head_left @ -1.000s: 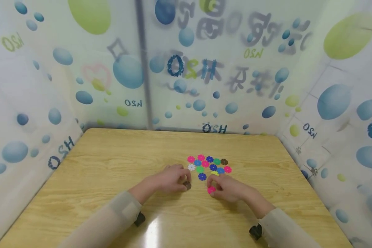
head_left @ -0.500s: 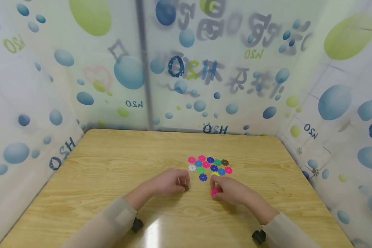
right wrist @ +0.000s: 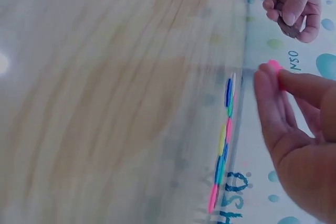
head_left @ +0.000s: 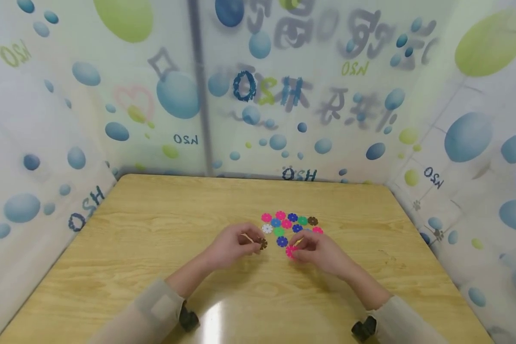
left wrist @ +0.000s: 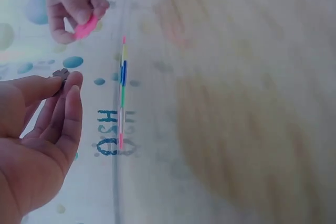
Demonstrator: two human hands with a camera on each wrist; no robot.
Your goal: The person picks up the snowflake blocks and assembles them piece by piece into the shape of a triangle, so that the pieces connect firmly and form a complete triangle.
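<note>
My left hand pinches a brown notched plastic disc between thumb and fingertips. Facing it, my right hand holds a pink notched disc the same way. A small gap separates the two discs. In the left wrist view the brown disc sticks up past the thumb tip, with the pink disc across from it. The right wrist view shows the pink disc at my fingertips, partly covered by them. Both hands are raised over the wooden table.
Beyond the hands several loose notched discs lie flat in a cluster, among them a white disc, a dark blue disc and another brown disc. My right hand hides part of the cluster. Patterned curtains enclose the table's back and sides.
Both hands have lifted and shifted toward the cluster, each keeping its disc. The discs have turned to show more of their faces. The yellow disc is now hidden behind my right hand.
</note>
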